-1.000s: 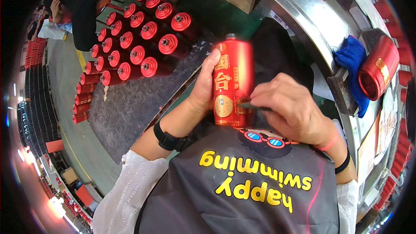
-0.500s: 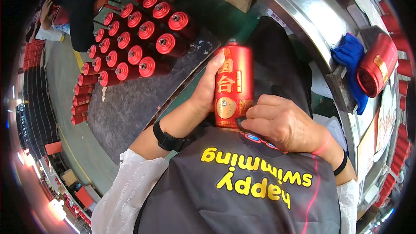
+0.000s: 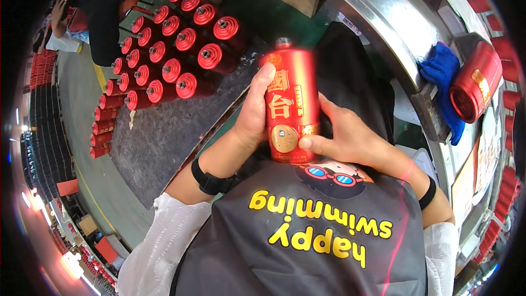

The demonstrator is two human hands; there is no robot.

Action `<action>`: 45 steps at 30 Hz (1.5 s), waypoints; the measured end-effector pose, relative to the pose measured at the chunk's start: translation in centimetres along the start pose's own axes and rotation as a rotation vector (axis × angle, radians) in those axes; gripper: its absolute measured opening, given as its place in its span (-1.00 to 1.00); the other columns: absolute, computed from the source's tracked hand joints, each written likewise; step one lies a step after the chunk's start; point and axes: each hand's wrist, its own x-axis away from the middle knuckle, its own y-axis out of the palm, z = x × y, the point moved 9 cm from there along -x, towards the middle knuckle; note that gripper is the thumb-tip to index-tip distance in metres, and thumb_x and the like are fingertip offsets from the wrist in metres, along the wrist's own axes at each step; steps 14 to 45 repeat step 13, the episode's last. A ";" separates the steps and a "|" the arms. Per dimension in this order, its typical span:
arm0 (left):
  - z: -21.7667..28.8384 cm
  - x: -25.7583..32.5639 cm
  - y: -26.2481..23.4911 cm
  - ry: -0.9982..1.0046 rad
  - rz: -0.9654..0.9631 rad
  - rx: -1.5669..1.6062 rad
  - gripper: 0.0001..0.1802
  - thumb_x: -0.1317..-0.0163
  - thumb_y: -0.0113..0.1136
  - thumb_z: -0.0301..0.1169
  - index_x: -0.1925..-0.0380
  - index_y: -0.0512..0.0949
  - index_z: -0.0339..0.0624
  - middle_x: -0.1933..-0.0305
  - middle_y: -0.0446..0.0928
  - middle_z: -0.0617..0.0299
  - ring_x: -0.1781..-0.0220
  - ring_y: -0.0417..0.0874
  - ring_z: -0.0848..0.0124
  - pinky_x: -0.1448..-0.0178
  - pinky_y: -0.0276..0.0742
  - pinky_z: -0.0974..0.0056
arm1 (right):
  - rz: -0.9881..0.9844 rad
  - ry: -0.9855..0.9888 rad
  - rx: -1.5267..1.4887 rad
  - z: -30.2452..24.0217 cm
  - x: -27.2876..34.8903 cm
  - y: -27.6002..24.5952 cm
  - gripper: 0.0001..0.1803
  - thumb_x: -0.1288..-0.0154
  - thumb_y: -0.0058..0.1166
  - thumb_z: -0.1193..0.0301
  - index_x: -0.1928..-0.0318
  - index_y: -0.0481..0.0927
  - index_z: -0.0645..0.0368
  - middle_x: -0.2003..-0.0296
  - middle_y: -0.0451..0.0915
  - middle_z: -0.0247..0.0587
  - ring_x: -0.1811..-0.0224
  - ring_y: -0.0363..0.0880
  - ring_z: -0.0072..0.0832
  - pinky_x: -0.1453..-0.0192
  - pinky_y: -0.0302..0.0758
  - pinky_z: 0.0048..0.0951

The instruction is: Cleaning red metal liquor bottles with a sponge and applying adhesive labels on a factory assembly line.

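Red bottle (image 3: 289, 107), tall and round with gold lettering and a small metal-coloured top, stands upright between the person's two hands, just above the dark apron (image 3: 307, 235) with its yellow lettering and cartoon patch. Left hand (image 3: 253, 112) is wrapped around the bottle's left side, thumb lying up along the label and fingers hidden behind it, so it is clamped on the bottle. Right hand (image 3: 348, 137) presses against the bottle's lower right, fingers curled together, with the thumb tip laid across the bottom edge beside the round gold seal; it too grips the bottle. A black wristband (image 3: 211, 178) sits on the left wrist.

Left of the bottle and farther off, a block of red bottles (image 3: 175, 49) stands in tight rows on a grey mat (image 3: 156, 142), their ridged caps facing up. More red bottles lie in a line along the mat's far left edge. Right of the held bottle, a curved steel rim (image 3: 361, 13) sweeps past, and beyond it a blue cloth (image 3: 441, 71) lies touching a red can (image 3: 474, 82) tipped on its side. Beyond the block of bottles, another person in dark clothes (image 3: 109, 5) is partly in view.
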 end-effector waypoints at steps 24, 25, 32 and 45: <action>-0.1 0.3 -0.6 0.025 -0.003 -0.011 -0.42 -0.36 -0.11 0.05 -0.04 0.41 -0.26 0.16 0.61 0.10 0.22 0.69 0.36 0.10 0.67 0.28 | -0.060 -0.155 -0.128 1.4 -0.6 0.8 0.11 -0.03 0.35 0.07 -0.40 0.02 0.40 -0.16 0.45 0.23 -0.25 0.43 -0.10 -0.33 0.30 -0.34; -0.1 0.3 -0.6 0.025 -0.003 -0.011 -0.42 -0.36 -0.11 0.05 -0.04 0.41 -0.26 0.16 0.61 0.10 0.22 0.69 0.36 0.10 0.67 0.28 | -0.060 -0.155 -0.128 1.4 -0.6 0.8 0.11 -0.03 0.35 0.07 -0.40 0.02 0.40 -0.16 0.45 0.23 -0.25 0.43 -0.10 -0.33 0.30 -0.34; -0.1 0.3 -0.6 0.025 -0.003 -0.011 -0.42 -0.36 -0.11 0.05 -0.04 0.41 -0.26 0.16 0.61 0.10 0.22 0.69 0.36 0.10 0.67 0.28 | -0.060 -0.155 -0.128 1.4 -0.6 0.8 0.11 -0.03 0.35 0.07 -0.40 0.02 0.40 -0.16 0.45 0.23 -0.25 0.43 -0.10 -0.33 0.30 -0.34; -0.1 0.3 -0.6 0.025 -0.003 -0.011 -0.42 -0.36 -0.11 0.05 -0.04 0.41 -0.26 0.16 0.61 0.10 0.22 0.69 0.36 0.10 0.67 0.28 | -0.060 -0.155 -0.128 1.4 -0.6 0.8 0.11 -0.03 0.35 0.07 -0.40 0.02 0.40 -0.16 0.45 0.23 -0.25 0.43 -0.10 -0.33 0.30 -0.34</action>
